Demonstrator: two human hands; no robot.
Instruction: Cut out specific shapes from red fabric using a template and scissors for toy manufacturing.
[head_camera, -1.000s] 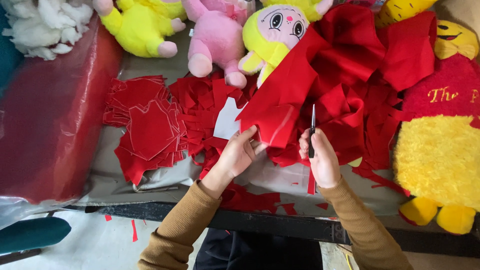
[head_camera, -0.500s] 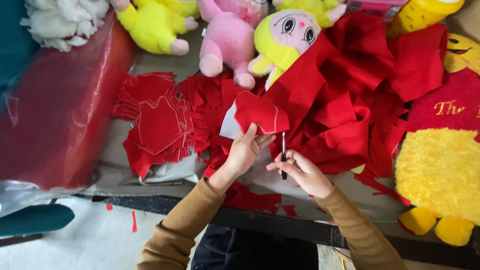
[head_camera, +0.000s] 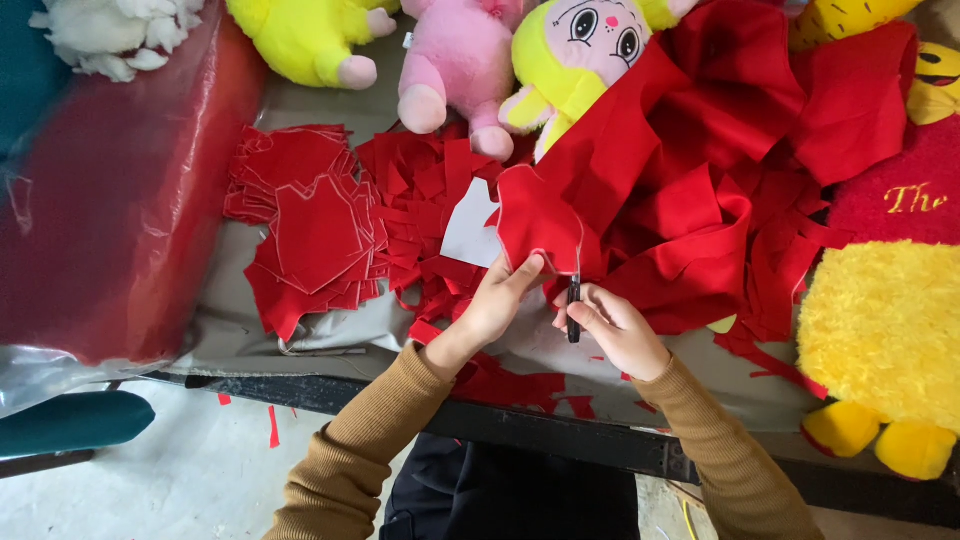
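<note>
Both hands at work on a red fabric piece at the desk's near edge.

Left hand (head_camera: 497, 300) pinches the lower edge of the red fabric piece (head_camera: 540, 228), thumb on top, holding it lifted just above the desk (head_camera: 300, 345). Right hand (head_camera: 612, 328) closed around dark scissors (head_camera: 573, 305), blades pointing up into the piece's right edge along a pale traced line. Piece joins the big heap of red cloth (head_camera: 720, 170) to the right. White paper pattern (head_camera: 470, 228) lies just left of it. Further left, a stack of cut red shapes (head_camera: 310, 235) and loose scraps (head_camera: 420, 190). Behind: pink plush toy (head_camera: 460, 60), yellow-green doll (head_camera: 590, 50). Far right, large yellow plush (head_camera: 885, 340). Far left, a red plastic-wrapped bundle (head_camera: 110, 210).
</note>
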